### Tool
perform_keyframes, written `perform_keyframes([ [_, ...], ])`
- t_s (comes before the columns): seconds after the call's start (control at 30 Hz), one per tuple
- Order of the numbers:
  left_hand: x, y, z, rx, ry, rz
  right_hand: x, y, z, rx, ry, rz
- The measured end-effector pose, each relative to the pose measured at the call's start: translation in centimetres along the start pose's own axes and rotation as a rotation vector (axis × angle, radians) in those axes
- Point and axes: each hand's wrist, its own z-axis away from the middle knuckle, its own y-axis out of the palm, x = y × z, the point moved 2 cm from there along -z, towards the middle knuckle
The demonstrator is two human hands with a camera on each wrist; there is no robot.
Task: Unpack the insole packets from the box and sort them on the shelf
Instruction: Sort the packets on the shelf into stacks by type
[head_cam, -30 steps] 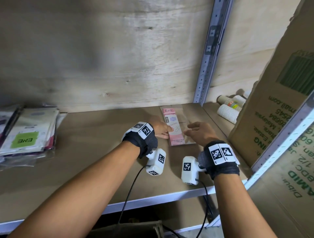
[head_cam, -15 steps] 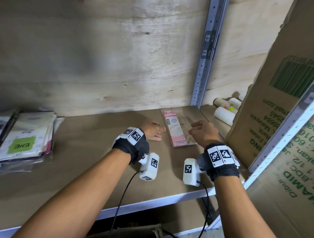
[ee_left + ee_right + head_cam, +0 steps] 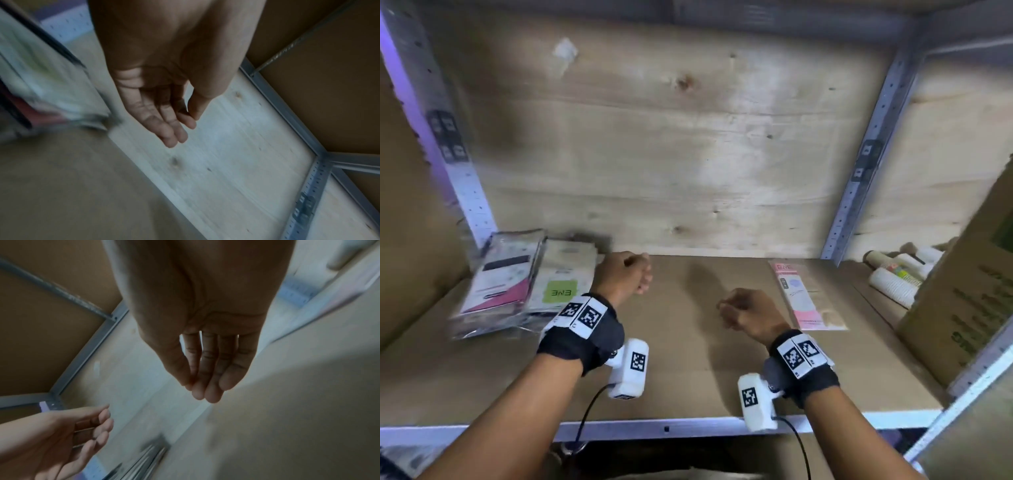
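A pink insole packet lies flat on the brown shelf board at the right. A stack of insole packets with a green label sits at the left, blurred in the left wrist view. My left hand hovers just right of that stack, fingers relaxed and empty. My right hand hangs over the middle of the shelf, left of the pink packet, fingers loose and holding nothing. The left hand also shows in the right wrist view.
A large cardboard box leans at the right end of the shelf. Paper cup stacks lie behind it. A plywood back wall and metal uprights bound the bay. A metal front rail edges the shelf.
Both hands have let go of the pink packet and moved left, away from it. The view has swung left, bringing the left stack closer to the left hand.
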Motion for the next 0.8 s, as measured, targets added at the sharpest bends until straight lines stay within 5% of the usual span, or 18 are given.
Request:
perform_keyframes([
  [0.37, 1.9, -13.4, 0.0, -0.130, -0.093, 0.085, 9.4, 15.4, -6.6, 0.259, 0.145, -0.168],
  [0.6, 2.7, -14.6, -0.6, -0.136, -0.163, 0.112, 11.5, 22.0, -9.3, 0.320, 0.202, 0.028],
  [0.8, 1.5, -14.0, -0.7, -0.120, -0.172, 0.172, 11.1, 22.2, -8.8, 0.299, 0.213, 0.059],
])
